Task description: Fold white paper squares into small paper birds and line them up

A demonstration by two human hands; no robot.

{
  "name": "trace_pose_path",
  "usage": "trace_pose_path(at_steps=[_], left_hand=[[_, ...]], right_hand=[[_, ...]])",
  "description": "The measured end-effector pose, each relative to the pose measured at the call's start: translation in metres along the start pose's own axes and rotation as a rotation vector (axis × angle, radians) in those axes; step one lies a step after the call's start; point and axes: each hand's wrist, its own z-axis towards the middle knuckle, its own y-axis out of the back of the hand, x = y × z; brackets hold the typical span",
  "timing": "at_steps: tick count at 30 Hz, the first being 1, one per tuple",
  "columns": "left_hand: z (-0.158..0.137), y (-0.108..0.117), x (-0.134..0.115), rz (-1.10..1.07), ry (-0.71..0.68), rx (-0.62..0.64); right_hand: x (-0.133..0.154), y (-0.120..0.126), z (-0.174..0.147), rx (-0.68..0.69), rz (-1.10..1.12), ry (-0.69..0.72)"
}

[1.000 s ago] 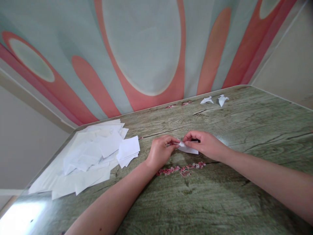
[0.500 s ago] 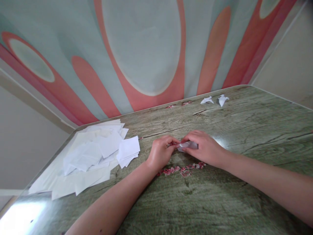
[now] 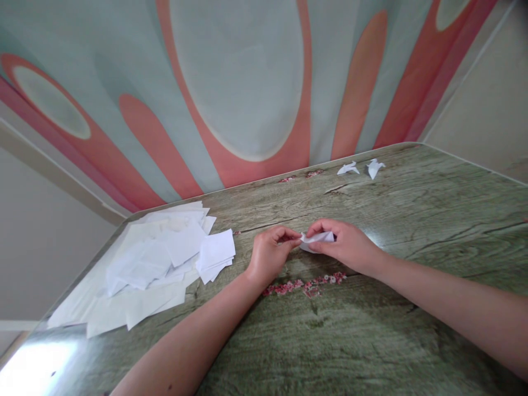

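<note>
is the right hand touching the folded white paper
Touching: the head view shows the right hand holding the folded white paper between thumb and fingers.

A: How are the arms dressed?
B: Bare: the left forearm (image 3: pixel 202 333) and the right forearm (image 3: pixel 449 301) are both uncovered within view, as are the left hand (image 3: pixel 269 253) and the right hand (image 3: pixel 351 247).
A: Any markings?
B: A small, round mole (image 3: pixel 169 388) on the left forearm, close to the bottom edge of the view.
A: And their shape?
B: Slender, each forearm narrowing smoothly towards the wrist (image 3: pixel 380 265).
</note>
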Motion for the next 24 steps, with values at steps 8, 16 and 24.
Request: trace_pose_path(at_steps=[8,16,24], left_hand=[[-0.003,-0.006,0.000,-0.083,0.005,0.013],[-0.005,-0.007,0.000,-0.124,0.025,0.010],[-0.005,-0.007,-0.006,-0.123,0.024,-0.003]], right_hand=[[-0.009,-0.011,0.002,-0.233,-0.235,0.311],[-0.009,-0.008,0.000,-0.200,-0.333,0.418],[-0.005,-0.006,-0.001,-0.192,-0.363,0.440]])
